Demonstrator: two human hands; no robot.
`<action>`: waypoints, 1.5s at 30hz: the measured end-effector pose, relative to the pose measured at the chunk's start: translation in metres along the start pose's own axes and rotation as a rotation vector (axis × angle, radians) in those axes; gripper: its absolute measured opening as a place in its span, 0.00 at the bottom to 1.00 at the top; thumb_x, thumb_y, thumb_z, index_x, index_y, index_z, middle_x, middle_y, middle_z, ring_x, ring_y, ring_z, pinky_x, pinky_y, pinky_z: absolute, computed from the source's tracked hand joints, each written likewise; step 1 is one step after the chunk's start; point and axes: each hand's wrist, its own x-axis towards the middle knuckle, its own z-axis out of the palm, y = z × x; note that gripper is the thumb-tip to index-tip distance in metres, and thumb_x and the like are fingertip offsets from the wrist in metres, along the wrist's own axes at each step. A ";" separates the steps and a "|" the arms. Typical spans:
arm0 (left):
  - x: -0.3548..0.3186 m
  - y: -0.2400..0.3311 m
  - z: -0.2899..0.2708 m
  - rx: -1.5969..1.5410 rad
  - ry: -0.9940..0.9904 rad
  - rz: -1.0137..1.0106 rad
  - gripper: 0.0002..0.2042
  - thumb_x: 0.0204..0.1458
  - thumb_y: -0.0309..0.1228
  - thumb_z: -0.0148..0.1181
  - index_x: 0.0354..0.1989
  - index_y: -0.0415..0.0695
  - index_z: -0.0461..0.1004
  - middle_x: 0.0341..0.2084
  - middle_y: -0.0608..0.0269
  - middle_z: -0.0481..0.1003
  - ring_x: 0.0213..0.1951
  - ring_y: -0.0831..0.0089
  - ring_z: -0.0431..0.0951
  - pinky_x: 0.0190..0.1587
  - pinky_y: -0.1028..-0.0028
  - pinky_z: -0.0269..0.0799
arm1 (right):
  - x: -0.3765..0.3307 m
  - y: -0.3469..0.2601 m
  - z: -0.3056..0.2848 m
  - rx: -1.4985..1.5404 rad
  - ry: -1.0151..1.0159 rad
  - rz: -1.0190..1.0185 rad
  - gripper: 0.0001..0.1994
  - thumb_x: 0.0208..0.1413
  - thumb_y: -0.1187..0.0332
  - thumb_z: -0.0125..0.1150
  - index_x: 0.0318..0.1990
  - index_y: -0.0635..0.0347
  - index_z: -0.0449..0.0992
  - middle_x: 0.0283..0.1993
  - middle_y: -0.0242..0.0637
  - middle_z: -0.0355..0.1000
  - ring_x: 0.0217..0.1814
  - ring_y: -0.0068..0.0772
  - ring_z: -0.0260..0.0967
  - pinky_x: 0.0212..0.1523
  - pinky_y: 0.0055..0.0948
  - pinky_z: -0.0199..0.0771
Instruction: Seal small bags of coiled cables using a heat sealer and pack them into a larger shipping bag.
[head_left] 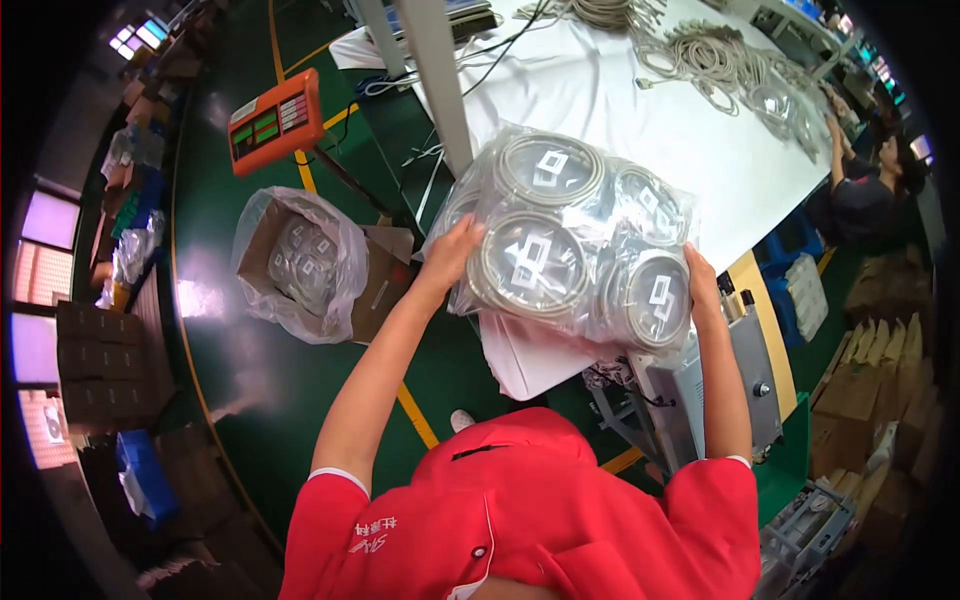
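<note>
I had my left hand (450,255) and right hand (700,280) clasped on opposite sides of a clear bag of coiled cables (570,240), steadying the bulky load above the white surface (640,110). Farther off, a lined box (300,265) stood open on the floor.

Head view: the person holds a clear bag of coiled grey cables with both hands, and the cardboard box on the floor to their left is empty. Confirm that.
Not quite. In the head view the cardboard box, lined with clear plastic, holds bagged cable coils. Both the left hand and right hand do hold the bag of coiled cables.
</note>
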 end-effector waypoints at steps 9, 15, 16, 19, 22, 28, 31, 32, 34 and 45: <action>0.005 0.031 0.086 0.517 -0.032 0.259 0.28 0.37 0.36 0.55 0.45 0.33 0.56 0.50 0.51 0.51 0.51 0.60 0.52 0.52 0.72 0.45 | 0.011 0.012 -0.016 0.491 -0.072 0.284 0.14 0.47 0.61 0.44 0.35 0.62 0.66 0.32 0.32 0.65 0.32 0.20 0.61 0.33 0.20 0.61; 0.012 0.026 0.069 0.631 0.019 0.219 0.29 0.36 0.33 0.54 0.48 0.36 0.52 0.52 0.53 0.45 0.53 0.61 0.47 0.52 0.72 0.43 | 0.012 0.019 -0.022 0.335 -0.118 0.339 0.16 0.47 0.61 0.44 0.39 0.64 0.64 0.37 0.35 0.64 0.37 0.22 0.59 0.39 0.22 0.58; 0.009 0.019 0.064 0.531 0.044 0.133 0.29 0.36 0.33 0.54 0.48 0.36 0.52 0.52 0.54 0.45 0.53 0.63 0.47 0.52 0.73 0.44 | 0.012 0.020 -0.021 0.235 -0.158 0.369 0.17 0.46 0.62 0.45 0.40 0.65 0.63 0.40 0.37 0.63 0.42 0.23 0.58 0.42 0.23 0.56; 0.017 -0.007 0.041 0.150 0.022 0.033 0.28 0.39 0.37 0.52 0.49 0.37 0.52 0.52 0.57 0.48 0.53 0.67 0.49 0.52 0.75 0.45 | 0.000 0.016 -0.014 -0.003 -0.206 0.295 0.20 0.46 0.61 0.45 0.44 0.66 0.59 0.41 0.38 0.62 0.44 0.26 0.57 0.46 0.23 0.52; 0.029 0.004 0.031 -0.283 -0.069 -0.315 0.29 0.42 0.43 0.49 0.49 0.38 0.51 0.49 0.58 0.53 0.50 0.70 0.53 0.51 0.75 0.48 | -0.006 0.015 -0.007 -0.046 -0.268 0.014 0.22 0.47 0.59 0.45 0.46 0.66 0.57 0.41 0.39 0.62 0.44 0.27 0.58 0.45 0.24 0.55; 0.062 -0.003 0.033 -0.284 -0.287 -0.480 0.34 0.41 0.46 0.49 0.52 0.38 0.45 0.47 0.57 0.55 0.48 0.70 0.56 0.48 0.75 0.50 | 0.025 0.010 0.003 0.866 -0.267 0.508 0.23 0.46 0.56 0.45 0.44 0.65 0.59 0.41 0.39 0.62 0.38 0.29 0.62 0.39 0.26 0.64; 0.054 0.009 0.046 -0.254 -0.285 -0.414 0.35 0.40 0.46 0.50 0.52 0.38 0.44 0.46 0.57 0.56 0.48 0.70 0.56 0.48 0.75 0.51 | 0.023 0.009 0.001 0.841 -0.314 0.506 0.24 0.45 0.55 0.46 0.44 0.66 0.58 0.40 0.39 0.62 0.38 0.29 0.62 0.37 0.26 0.65; 0.047 0.017 0.050 -0.233 -0.263 -0.350 0.36 0.39 0.46 0.51 0.52 0.39 0.44 0.46 0.57 0.55 0.48 0.70 0.56 0.48 0.75 0.52 | 0.022 0.009 -0.001 0.776 -0.344 0.456 0.25 0.45 0.55 0.47 0.45 0.66 0.57 0.39 0.39 0.63 0.39 0.28 0.62 0.37 0.25 0.65; 0.029 0.023 0.045 -0.216 -0.233 -0.289 0.36 0.38 0.46 0.52 0.52 0.39 0.44 0.47 0.57 0.55 0.48 0.69 0.56 0.48 0.75 0.52 | 0.015 0.003 -0.004 0.706 -0.380 0.408 0.26 0.44 0.54 0.48 0.45 0.66 0.56 0.39 0.39 0.63 0.39 0.28 0.62 0.37 0.25 0.65; -0.011 -0.024 0.032 -0.367 -0.289 -0.322 0.41 0.33 0.46 0.57 0.52 0.38 0.43 0.48 0.56 0.53 0.50 0.69 0.53 0.50 0.74 0.48 | 0.036 0.022 -0.005 0.583 -0.672 0.483 0.32 0.41 0.49 0.50 0.48 0.65 0.53 0.46 0.39 0.58 0.44 0.32 0.59 0.43 0.29 0.61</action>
